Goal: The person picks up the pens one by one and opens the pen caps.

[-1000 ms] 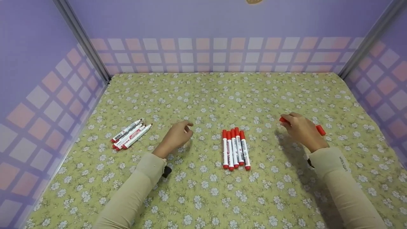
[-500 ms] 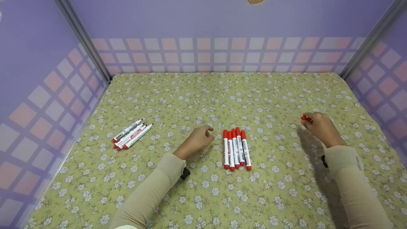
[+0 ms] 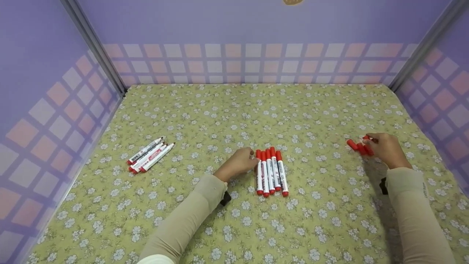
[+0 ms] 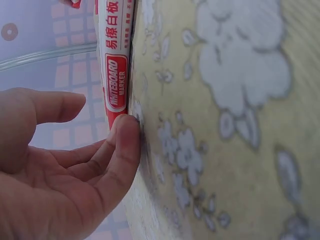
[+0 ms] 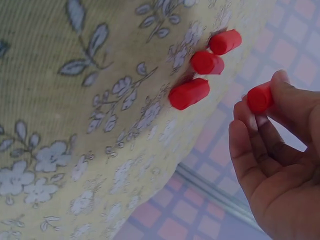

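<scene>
My left hand (image 3: 237, 163) is at the left side of a row of several white whiteboard markers (image 3: 271, 176) with red caps. In the left wrist view, its fingertips touch or nearly touch the cap end of the outermost marker (image 4: 115, 65), and the thumb stands apart from it. My right hand (image 3: 389, 149) pinches a red marker cap (image 5: 261, 97) between thumb and fingertips, held off the cloth. Beside it, 3 loose red caps (image 5: 189, 94) lie close together on the cloth.
Several uncapped markers (image 3: 151, 156) lie in a slanting bunch at the left. A flowered yellow-green cloth (image 3: 227, 117) covers the table. Purple checked panels (image 3: 234, 33) stand at the back and both sides.
My right hand has moved right with the red cap, now beside the loose caps, which show more fully. My left hand has moved right, up to the row of capped markers.
</scene>
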### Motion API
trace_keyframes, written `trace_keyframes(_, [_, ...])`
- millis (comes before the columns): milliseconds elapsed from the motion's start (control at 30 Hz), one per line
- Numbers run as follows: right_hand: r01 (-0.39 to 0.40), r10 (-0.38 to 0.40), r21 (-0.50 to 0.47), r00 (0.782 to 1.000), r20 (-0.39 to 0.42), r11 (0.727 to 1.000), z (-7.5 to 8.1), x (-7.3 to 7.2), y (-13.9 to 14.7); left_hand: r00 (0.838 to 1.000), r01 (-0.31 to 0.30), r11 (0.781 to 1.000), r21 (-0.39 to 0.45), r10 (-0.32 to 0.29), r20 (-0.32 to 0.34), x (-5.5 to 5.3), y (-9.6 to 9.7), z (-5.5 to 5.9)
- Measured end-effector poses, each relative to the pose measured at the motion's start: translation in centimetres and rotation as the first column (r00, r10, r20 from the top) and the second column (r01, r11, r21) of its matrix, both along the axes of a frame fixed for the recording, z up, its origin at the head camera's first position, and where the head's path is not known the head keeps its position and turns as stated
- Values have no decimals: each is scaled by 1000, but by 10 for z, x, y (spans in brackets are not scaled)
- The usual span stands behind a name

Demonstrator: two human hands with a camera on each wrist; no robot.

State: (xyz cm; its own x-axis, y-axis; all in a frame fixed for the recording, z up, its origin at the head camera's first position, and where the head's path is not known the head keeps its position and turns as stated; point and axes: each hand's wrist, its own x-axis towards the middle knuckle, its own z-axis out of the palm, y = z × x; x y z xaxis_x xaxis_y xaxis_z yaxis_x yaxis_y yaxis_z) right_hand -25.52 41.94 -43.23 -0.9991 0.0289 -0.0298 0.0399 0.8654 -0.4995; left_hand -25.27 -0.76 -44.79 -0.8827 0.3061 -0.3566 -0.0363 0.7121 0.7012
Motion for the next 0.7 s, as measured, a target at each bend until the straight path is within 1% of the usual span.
trace_keyframes(67, [29,-29,-10,999,38,1000,-1,-1,4,1000,9,1000,-10,-9,-8,-1,3,-1])
trace_keyframes(167, [59,-58,-14,995,84,998,-3,-1,9,1000,5,1000,1,-5,1,-1,6,-1])
trace_keyframes(300, [65,-65,5,991,118,998,-5,0,17,1000,-8,998,54,7,13,0,8,-3])
trace_keyframes(400, [59,-61,15,987,152,998,-6,0,23,1000,-14,996,84,14,5,0,8,-5])
trace_keyframes(567, [49,-55,35,976,209,998,-11,0,31,1000,-11,998,59,12,-12,-1,10,-6])
trace_keyframes(700, [50,-57,35,972,228,998,-14,-1,33,1000,-12,1000,28,13,-20,-2,11,-6])
